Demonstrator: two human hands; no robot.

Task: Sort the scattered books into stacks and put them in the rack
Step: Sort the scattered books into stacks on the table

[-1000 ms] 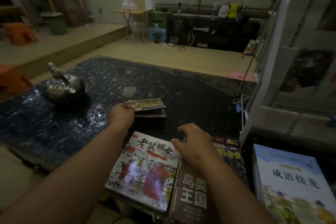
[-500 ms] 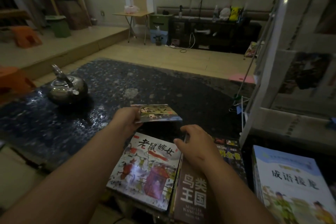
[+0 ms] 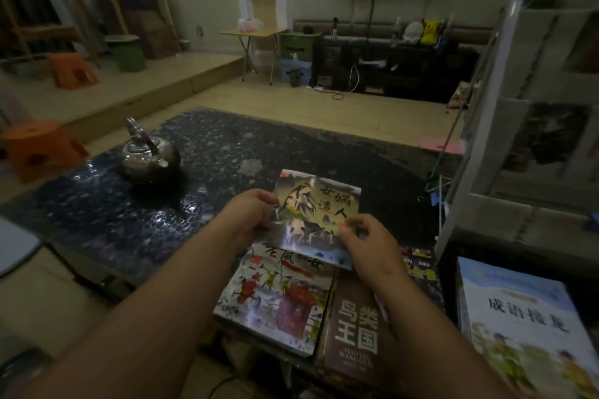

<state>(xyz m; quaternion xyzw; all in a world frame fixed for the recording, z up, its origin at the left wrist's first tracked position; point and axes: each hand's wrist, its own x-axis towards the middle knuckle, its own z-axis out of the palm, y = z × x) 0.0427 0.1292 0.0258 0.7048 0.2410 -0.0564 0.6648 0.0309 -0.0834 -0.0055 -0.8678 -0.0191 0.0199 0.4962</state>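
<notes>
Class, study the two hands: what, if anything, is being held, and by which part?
One picture book: the left hand grips its left edge, and the right hand pinches its right edge near the bottom.

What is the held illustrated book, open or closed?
Closed: thin illustrated book shows its front cover; left hand and right hand pinch it.

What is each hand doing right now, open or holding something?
Left hand: grips the left edge of the picture book.
Right hand: pinches the same book's lower right edge.
</notes>
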